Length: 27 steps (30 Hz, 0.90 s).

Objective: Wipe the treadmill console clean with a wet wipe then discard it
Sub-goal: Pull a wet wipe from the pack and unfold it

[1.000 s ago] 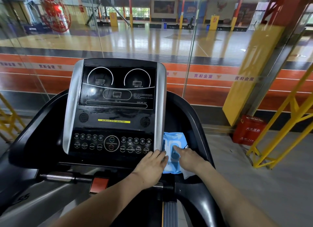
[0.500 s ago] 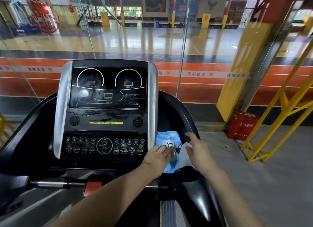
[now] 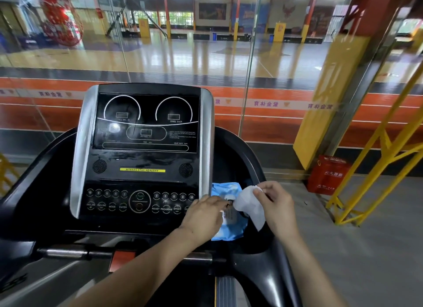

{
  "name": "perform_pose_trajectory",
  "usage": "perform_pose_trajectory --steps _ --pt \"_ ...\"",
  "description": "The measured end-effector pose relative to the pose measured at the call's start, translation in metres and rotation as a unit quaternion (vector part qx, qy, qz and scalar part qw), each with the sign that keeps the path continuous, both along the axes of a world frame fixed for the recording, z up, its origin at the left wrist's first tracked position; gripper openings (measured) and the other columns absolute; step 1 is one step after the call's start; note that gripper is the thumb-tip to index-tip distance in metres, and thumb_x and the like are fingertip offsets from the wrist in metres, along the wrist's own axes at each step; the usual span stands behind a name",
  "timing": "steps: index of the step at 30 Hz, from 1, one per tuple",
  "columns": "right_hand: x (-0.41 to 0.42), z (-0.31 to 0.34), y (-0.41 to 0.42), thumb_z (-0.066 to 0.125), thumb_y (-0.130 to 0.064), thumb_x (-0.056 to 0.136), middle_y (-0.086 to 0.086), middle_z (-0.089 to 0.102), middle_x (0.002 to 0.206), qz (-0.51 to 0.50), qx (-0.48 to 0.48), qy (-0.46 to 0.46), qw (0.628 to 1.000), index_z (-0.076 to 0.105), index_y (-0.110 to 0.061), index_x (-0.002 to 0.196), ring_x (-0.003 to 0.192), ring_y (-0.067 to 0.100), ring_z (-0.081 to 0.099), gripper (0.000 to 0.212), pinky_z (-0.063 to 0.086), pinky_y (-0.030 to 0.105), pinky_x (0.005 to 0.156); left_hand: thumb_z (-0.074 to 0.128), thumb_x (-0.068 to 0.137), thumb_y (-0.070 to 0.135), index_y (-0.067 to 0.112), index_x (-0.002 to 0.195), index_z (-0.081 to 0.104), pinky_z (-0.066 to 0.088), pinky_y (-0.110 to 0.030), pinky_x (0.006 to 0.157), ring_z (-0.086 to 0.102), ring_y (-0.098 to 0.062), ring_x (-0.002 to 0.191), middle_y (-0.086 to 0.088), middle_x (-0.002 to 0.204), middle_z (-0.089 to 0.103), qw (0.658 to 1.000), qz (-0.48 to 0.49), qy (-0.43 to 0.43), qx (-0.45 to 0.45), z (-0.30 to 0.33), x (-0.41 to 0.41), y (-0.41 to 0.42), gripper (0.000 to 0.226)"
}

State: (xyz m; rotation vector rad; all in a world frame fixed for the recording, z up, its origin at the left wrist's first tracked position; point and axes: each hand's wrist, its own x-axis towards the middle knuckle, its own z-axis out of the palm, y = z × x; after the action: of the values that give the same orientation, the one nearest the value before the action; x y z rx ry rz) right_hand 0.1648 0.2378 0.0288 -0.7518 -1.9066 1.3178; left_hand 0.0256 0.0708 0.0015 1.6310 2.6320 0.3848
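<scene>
The black treadmill console (image 3: 146, 160) with silver side strips stands in front of me, its button panel at the bottom. A blue wet wipe pack (image 3: 229, 224) lies in the tray to the right of the console. My left hand (image 3: 203, 217) presses down on the pack's left side. My right hand (image 3: 278, 206) pinches a white wet wipe (image 3: 248, 203) that hangs partly pulled out above the pack.
A glass wall stands behind the treadmill. A yellow pillar (image 3: 329, 100) and a red box (image 3: 327, 175) stand at the right, beside a yellow metal frame (image 3: 375, 160). The black right handrail (image 3: 272, 272) curves toward me.
My right hand has risen to the right, drawing the white wipe out of the pack. My left hand stays pressed on the pack.
</scene>
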Motion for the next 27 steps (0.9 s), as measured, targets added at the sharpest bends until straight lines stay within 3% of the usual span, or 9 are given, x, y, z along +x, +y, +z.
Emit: perform_pose_trajectory --steps 2,4,7,12,15,18,19,21,27 --pt "-0.005 0.015 -0.006 0.075 -0.012 0.097 -0.005 0.08 0.089 0.028 -0.02 0.027 0.999 0.075 -0.021 0.09 0.089 0.012 0.074 0.012 0.056 0.03 0.08 0.057 0.105 0.026 0.029 0.142 0.06 0.049 -0.034 0.106 0.061 -0.012 0.123 0.008 0.136 0.065 0.974 0.063 -0.156 0.149 0.016 -0.001 -0.011 0.038" --pt "-0.012 0.028 -0.014 0.076 -0.011 0.097 -0.008 0.081 0.091 0.054 -0.013 0.038 0.998 0.079 -0.021 0.089 0.089 0.011 0.075 0.013 0.056 0.028 0.081 0.065 0.103 0.029 0.03 0.133 0.066 0.052 -0.027 0.101 0.065 0.0 0.114 0.014 0.125 0.07 0.917 0.091 -0.29 0.257 0.034 -0.001 -0.018 0.031" --pt "-0.025 0.046 -0.025 0.078 -0.013 0.094 -0.01 0.082 0.096 0.096 -0.02 0.051 0.994 0.084 -0.027 0.091 0.093 0.008 0.076 0.015 0.056 0.024 0.082 0.071 0.1 0.029 0.035 0.124 0.068 0.05 -0.023 0.105 0.064 0.001 0.121 0.013 0.124 0.073 0.865 0.086 -0.392 0.302 0.056 -0.003 -0.02 0.025" --pt "-0.036 0.068 -0.032 0.081 -0.019 0.093 -0.012 0.081 0.103 0.162 0.003 0.062 0.985 0.085 -0.039 0.093 0.095 0.004 0.075 0.021 0.055 0.013 0.08 0.073 0.098 0.015 0.025 0.086 0.071 0.05 -0.025 0.078 0.07 -0.01 0.088 0.003 0.091 0.077 0.814 0.107 -0.432 0.373 0.071 0.001 -0.033 0.016" --pt "-0.037 0.073 -0.033 0.084 -0.015 0.09 -0.006 0.082 0.094 0.195 -0.015 0.052 0.979 0.085 -0.037 0.093 0.087 0.007 0.076 0.023 0.057 0.016 0.076 0.073 0.098 0.02 0.013 0.089 0.066 0.05 -0.03 0.074 0.067 -0.013 0.08 -0.004 0.086 0.075 0.782 0.126 -0.457 0.405 0.077 0.003 -0.048 0.014" --pt "-0.036 0.072 -0.032 0.085 -0.01 0.088 -0.004 0.078 0.085 0.214 -0.032 0.037 0.976 0.084 -0.037 0.096 0.08 0.007 0.073 0.028 0.057 0.017 0.077 0.073 0.097 0.036 0.014 0.083 0.057 0.043 -0.034 0.073 0.056 -0.018 0.076 -0.008 0.08 0.062 0.77 0.122 -0.508 0.367 0.082 0.004 -0.059 0.03" --pt "-0.035 0.071 -0.032 0.085 -0.008 0.088 -0.004 0.078 0.085 0.224 -0.038 0.034 0.973 0.083 -0.036 0.099 0.081 0.007 0.073 0.03 0.057 0.016 0.079 0.071 0.098 0.041 0.016 0.081 0.055 0.041 -0.038 0.073 0.052 -0.022 0.076 -0.01 0.081 0.056 0.748 0.122 -0.547 0.356 0.083 0.005 -0.061 0.034" --pt "-0.033 0.069 -0.031 0.085 -0.006 0.087 -0.004 0.081 0.096 0.24 -0.053 0.034 0.969 0.082 -0.035 0.104 0.091 0.009 0.076 0.034 0.057 0.016 0.082 0.063 0.103 0.042 0.014 0.088 0.056 0.041 -0.044 0.074 0.051 -0.027 0.083 -0.014 0.09 0.054 0.693 0.132 -0.623 0.337 0.084 0.008 -0.064 0.033" --pt "-0.029 0.056 -0.044 0.084 -0.006 0.088 0.002 0.082 0.104 0.216 -0.118 0.053 0.968 0.081 -0.034 0.104 0.098 0.017 0.079 0.032 0.061 0.024 0.079 0.082 0.087 0.018 0.014 0.11 0.067 0.057 -0.037 0.067 0.069 -0.023 0.079 -0.013 0.096 0.072 0.64 0.105 -0.677 0.348 0.074 0.008 -0.076 0.028"
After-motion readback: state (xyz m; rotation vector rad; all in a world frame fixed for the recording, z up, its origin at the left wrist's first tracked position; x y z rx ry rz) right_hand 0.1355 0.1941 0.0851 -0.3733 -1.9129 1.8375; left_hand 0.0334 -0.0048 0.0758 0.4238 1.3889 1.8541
